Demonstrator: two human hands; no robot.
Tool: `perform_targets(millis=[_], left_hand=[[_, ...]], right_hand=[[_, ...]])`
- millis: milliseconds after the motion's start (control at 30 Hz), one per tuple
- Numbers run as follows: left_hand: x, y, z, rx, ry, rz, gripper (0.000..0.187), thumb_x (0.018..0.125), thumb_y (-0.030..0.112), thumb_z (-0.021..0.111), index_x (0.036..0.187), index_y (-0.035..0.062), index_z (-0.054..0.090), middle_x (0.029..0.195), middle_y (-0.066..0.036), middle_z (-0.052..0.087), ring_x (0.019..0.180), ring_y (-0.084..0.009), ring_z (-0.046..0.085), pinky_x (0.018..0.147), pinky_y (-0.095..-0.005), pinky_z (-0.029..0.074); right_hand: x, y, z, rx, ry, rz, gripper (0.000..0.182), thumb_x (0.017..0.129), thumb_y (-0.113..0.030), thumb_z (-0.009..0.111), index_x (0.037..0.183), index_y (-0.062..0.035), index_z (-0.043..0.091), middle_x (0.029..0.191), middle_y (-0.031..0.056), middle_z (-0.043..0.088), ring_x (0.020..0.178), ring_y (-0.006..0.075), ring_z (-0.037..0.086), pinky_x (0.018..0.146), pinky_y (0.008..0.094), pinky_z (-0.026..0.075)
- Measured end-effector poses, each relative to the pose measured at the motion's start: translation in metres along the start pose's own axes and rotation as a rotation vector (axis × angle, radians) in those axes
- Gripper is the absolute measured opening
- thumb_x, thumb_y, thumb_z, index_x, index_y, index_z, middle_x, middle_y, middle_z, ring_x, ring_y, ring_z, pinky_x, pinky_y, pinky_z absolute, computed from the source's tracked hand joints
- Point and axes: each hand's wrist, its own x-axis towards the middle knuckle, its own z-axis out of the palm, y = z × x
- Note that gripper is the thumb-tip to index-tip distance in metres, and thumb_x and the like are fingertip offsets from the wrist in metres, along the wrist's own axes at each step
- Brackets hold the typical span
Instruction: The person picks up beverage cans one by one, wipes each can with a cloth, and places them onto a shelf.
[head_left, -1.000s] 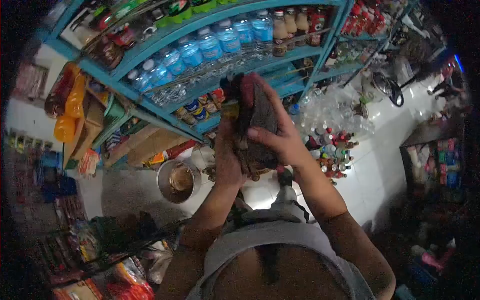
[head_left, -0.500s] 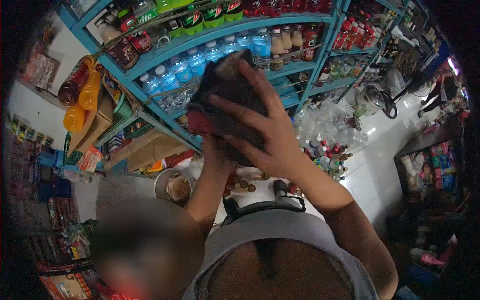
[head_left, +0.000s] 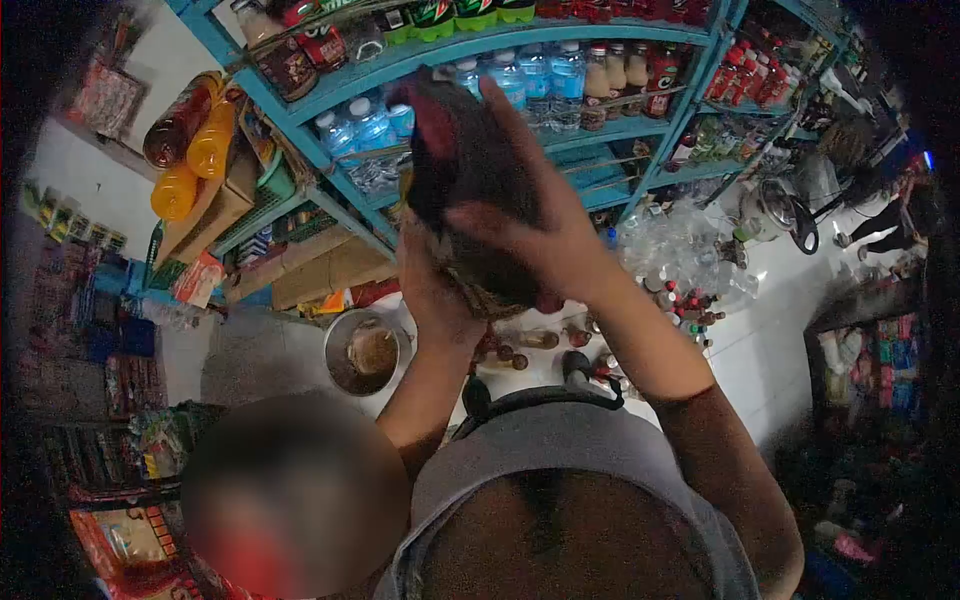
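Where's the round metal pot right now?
In the head view, the round metal pot is on the floor left of centre, lower and farther left in the picture than the person's left hand, near the cardboard.

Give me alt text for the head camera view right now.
A person's left hand and right hand hold what looks like a dark cloth before blue shelves of bottled drinks. A metal pot and more bottles are on the pale floor.
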Motion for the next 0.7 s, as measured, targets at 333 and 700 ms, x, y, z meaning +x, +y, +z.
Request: perform_targets(millis=[333, 700], left_hand=[[0.022, -0.001, -0.018, 0.273, -0.043, 0.013, 0.056, 0.084, 0.050, 0.033, 0.121, 0.0082, 0.037, 0.116, -0.010, 0.047, 0.105, -0.0253, 0.047, 0.090, -0.0383, 0.039], [-0.007, -0.007, -0.007, 0.177, -0.200, -0.056, 0.055, 0.081, 0.044, 0.047, 0.118, 0.0044, 0.039, 0.112, -0.010, 0.048, 0.102, -0.0227, 0.048, 0.086, -0.0360, 0.040]], right_hand=[[-0.039, 0.014, 0.009, -0.362, 0.077, -0.002, 0.081, 0.073, -0.014, 0.062, 0.133, 0.0002, 0.009, 0.135, 0.0184, 0.020, 0.125, 0.0247, 0.020, 0.101, 0.0351, 0.017], [-0.026, 0.011, -0.016, 0.196, 0.211, 0.454, 0.053, 0.086, -0.031, 0.045, 0.129, -0.0059, 0.027, 0.124, 0.0107, 0.040, 0.111, 0.0210, 0.040, 0.095, 0.0319, 0.029]])
